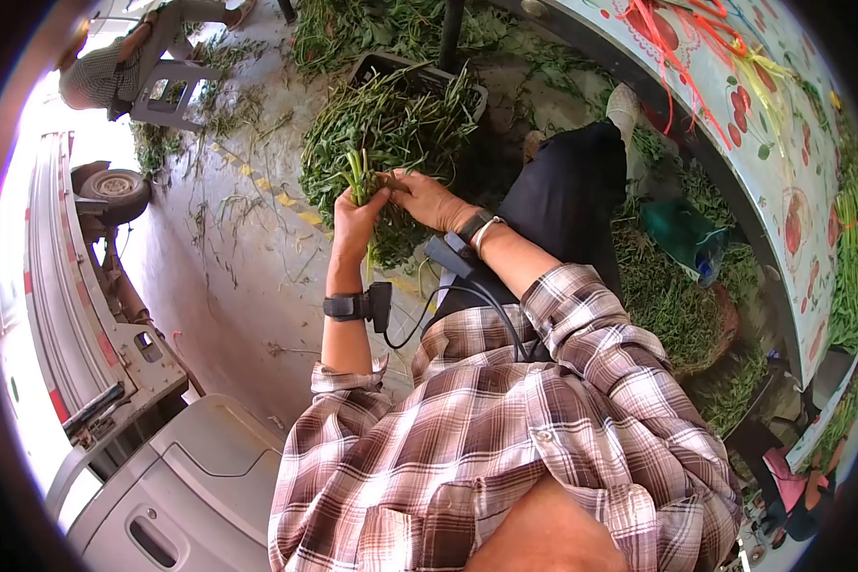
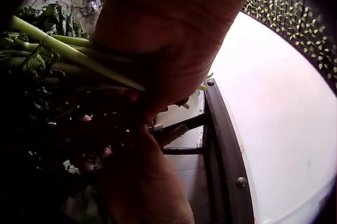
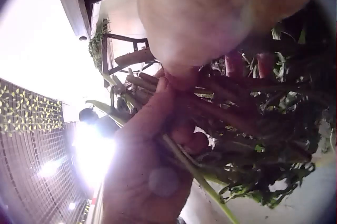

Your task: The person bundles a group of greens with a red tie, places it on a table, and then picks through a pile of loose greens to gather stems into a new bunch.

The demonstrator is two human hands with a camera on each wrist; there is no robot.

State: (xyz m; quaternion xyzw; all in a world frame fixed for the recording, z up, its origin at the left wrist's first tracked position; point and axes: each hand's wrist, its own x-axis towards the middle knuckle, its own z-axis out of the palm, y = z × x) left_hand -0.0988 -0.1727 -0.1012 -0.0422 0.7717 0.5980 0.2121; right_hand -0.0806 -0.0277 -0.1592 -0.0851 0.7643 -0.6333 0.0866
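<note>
My left hand (image 1: 357,217) grips a bunch of leafy green stems (image 1: 359,178), pale cut ends pointing up in the head view. Right beside it, my right hand (image 1: 434,200) has its fingers curled at the same bunch, its fingertips close against the left thumb. Seen from the right wrist, the stems (image 3: 142,84) pass between both hands, and the two thumbs meet over them. A short brownish piece (image 3: 134,57) juts out by the right thumb; I cannot tell what it is. Leaves hang below the hands, partly in shadow in the left wrist view.
A dark crate (image 1: 481,100) heaped with greens (image 1: 391,124) stands just beyond the hands. A table with a fruit-print cloth (image 1: 772,181) curves along the right, red ties (image 1: 663,48) on it. A truck (image 1: 76,286) is at left; a seated person (image 1: 114,71) is farther off.
</note>
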